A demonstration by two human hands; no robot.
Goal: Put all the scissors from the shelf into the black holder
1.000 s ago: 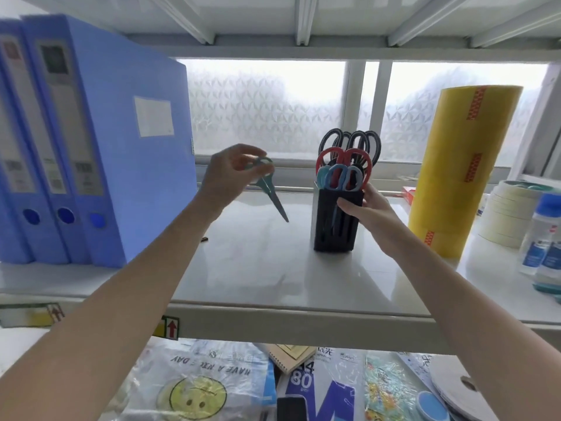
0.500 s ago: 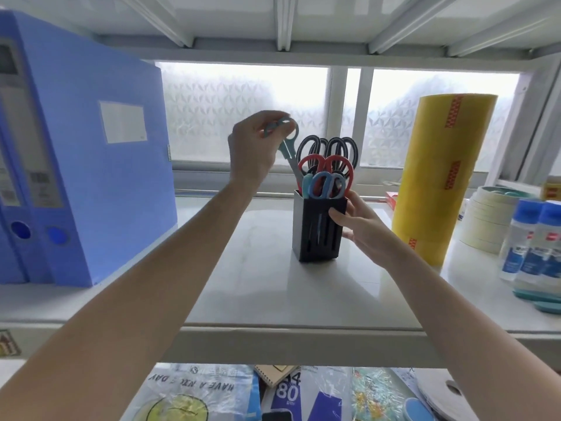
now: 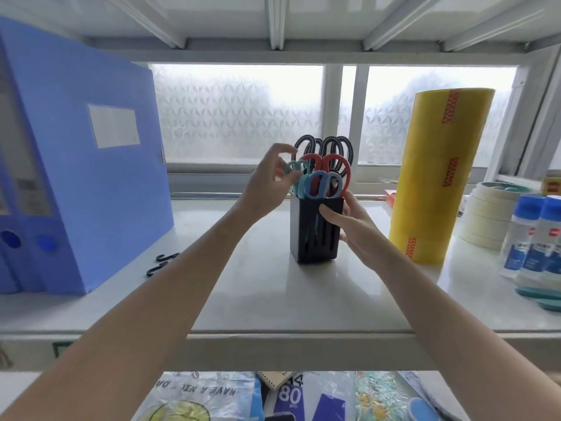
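Observation:
The black holder [image 3: 306,238] stands upright in the middle of the white shelf [image 3: 249,299]. Black [image 3: 306,144], red [image 3: 341,165] and blue scissors [image 3: 315,185] sit in it, handles up. A pair of teal scissors [image 3: 293,169] is in its left front corner, blades down inside. My left hand [image 3: 267,183] is at the teal handle, lower fingers on the loop and index finger lifted. My right hand [image 3: 349,226] grips the holder's right side.
Blue file boxes [image 3: 91,177] fill the left of the shelf, with two small black hooks [image 3: 162,262] beside them. To the right stand a tall yellow roll [image 3: 437,177], stacked masking tape [image 3: 488,217] and glue bottles [image 3: 534,238]. Packets lie on the shelf below [image 3: 212,396].
My left hand carried the teal scissors from the left up over the holder and lowered them blades first into it. My right hand stayed on the holder.

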